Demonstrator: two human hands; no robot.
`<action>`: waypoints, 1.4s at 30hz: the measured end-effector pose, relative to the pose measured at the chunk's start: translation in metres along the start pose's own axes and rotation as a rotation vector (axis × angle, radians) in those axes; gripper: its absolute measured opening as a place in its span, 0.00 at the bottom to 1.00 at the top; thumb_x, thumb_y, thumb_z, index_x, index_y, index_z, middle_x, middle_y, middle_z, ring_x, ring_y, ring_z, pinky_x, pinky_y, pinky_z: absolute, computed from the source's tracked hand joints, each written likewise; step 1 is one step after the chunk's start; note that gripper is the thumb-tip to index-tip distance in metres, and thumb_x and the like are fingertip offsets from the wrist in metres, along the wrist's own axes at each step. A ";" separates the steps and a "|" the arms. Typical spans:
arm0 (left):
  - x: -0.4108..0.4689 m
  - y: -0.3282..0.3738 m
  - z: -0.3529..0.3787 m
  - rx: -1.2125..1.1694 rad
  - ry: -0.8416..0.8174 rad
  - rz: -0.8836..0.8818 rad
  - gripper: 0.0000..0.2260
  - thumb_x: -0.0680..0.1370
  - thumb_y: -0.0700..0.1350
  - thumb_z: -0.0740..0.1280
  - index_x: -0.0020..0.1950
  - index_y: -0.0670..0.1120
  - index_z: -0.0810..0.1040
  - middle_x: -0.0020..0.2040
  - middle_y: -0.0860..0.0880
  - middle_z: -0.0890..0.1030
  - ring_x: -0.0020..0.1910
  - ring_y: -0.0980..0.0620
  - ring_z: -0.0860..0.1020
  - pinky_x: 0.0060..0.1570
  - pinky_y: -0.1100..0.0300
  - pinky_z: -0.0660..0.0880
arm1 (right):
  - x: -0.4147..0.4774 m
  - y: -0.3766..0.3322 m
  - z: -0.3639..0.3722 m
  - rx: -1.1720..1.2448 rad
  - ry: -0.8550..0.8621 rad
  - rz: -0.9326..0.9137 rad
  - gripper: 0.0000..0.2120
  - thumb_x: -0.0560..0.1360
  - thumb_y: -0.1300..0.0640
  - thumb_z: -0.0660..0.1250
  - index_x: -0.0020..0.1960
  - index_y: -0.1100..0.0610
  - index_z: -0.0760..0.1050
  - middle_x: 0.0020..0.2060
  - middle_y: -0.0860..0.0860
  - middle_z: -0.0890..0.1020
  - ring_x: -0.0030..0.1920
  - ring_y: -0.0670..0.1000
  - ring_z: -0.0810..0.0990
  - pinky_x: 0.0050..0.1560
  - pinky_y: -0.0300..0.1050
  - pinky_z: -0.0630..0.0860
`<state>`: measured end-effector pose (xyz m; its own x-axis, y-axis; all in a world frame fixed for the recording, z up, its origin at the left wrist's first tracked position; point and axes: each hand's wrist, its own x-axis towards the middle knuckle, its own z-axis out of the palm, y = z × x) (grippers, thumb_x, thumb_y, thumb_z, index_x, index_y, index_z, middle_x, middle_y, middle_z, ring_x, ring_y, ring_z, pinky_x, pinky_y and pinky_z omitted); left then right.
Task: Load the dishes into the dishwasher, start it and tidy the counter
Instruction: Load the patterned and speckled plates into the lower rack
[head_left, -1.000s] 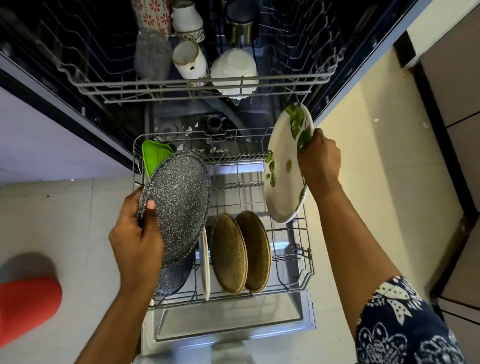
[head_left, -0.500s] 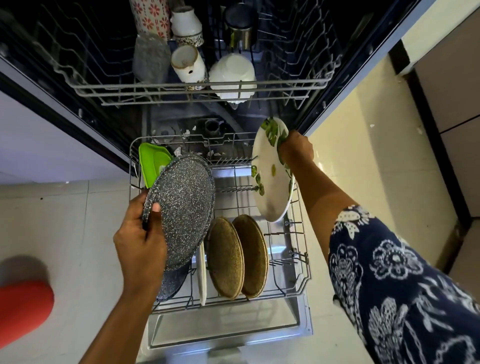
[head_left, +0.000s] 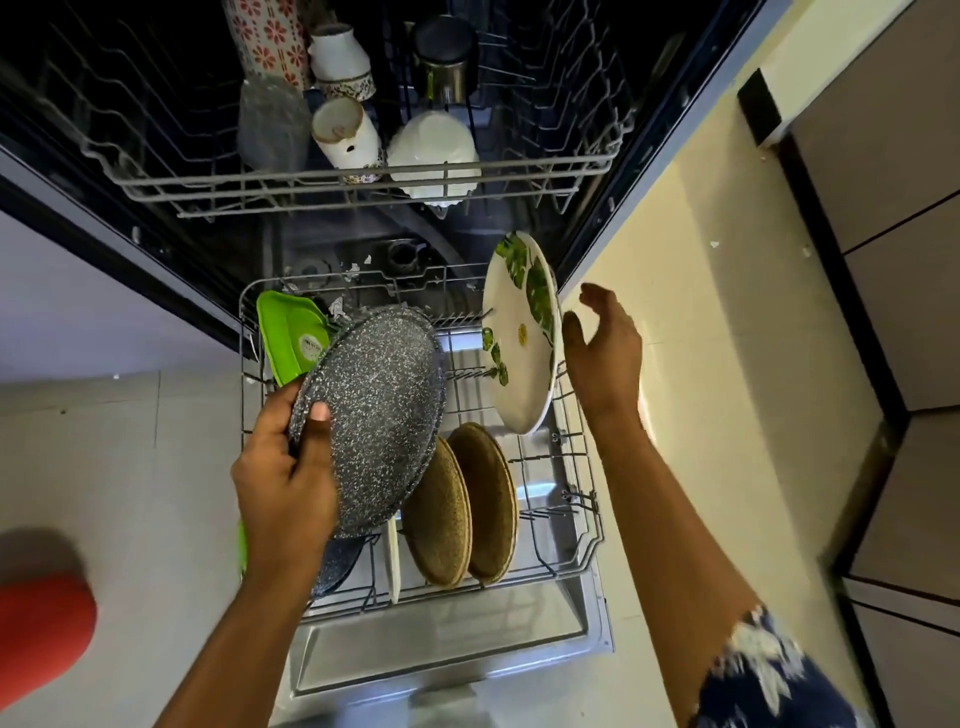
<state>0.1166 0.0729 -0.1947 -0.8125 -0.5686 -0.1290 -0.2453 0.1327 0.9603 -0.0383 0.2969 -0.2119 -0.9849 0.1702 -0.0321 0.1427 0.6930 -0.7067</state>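
Note:
The dishwasher stands open with its lower rack (head_left: 582, 551) pulled out over the door. My left hand (head_left: 283, 486) grips the rim of a grey speckled plate (head_left: 374, 415), holding it tilted above the rack's left side. A white plate with green leaves (head_left: 519, 343) stands on edge at the rack's right side. My right hand (head_left: 605, 353) is open just to its right, fingers spread, apart from the plate. Two brown plates (head_left: 462, 509) stand upright in the rack's front. A green dish (head_left: 288, 338) sits at the rack's back left.
The upper rack (head_left: 363, 182) holds several cups, a patterned tumbler (head_left: 265, 36) and a steel cup (head_left: 444, 57). The dishwasher door (head_left: 447, 649) lies open below. A red object (head_left: 41, 629) sits on the tiled floor at left. Brown cabinets (head_left: 893, 312) line the right.
My right hand set the leaf plate on edge in the rack's right side and let go, drawing away to the right. The left hand still holds the grey plate.

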 end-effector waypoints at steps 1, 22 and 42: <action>-0.002 0.003 0.000 -0.028 -0.017 -0.003 0.15 0.79 0.48 0.62 0.65 0.47 0.73 0.29 0.55 0.73 0.23 0.58 0.64 0.21 0.66 0.62 | -0.021 0.001 -0.006 0.087 0.008 -0.011 0.16 0.77 0.59 0.63 0.64 0.56 0.72 0.60 0.51 0.79 0.58 0.51 0.76 0.58 0.35 0.70; -0.109 -0.103 0.009 0.418 -0.429 0.014 0.18 0.76 0.50 0.64 0.65 0.51 0.73 0.64 0.46 0.73 0.63 0.49 0.73 0.62 0.57 0.70 | -0.187 0.127 -0.106 0.696 -0.108 0.492 0.15 0.69 0.54 0.69 0.53 0.59 0.78 0.44 0.52 0.85 0.43 0.52 0.84 0.42 0.46 0.81; -0.184 -0.214 0.019 1.123 -0.703 0.139 0.41 0.75 0.51 0.67 0.78 0.45 0.44 0.78 0.42 0.48 0.77 0.40 0.46 0.73 0.44 0.49 | -0.212 0.141 -0.043 0.027 0.192 0.311 0.10 0.80 0.56 0.58 0.57 0.60 0.72 0.48 0.57 0.82 0.44 0.56 0.80 0.48 0.51 0.79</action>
<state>0.3086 0.1648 -0.3815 -0.8811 -0.0039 -0.4729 -0.1627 0.9414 0.2955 0.1953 0.3882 -0.2746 -0.8579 0.5001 -0.1174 0.4277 0.5688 -0.7025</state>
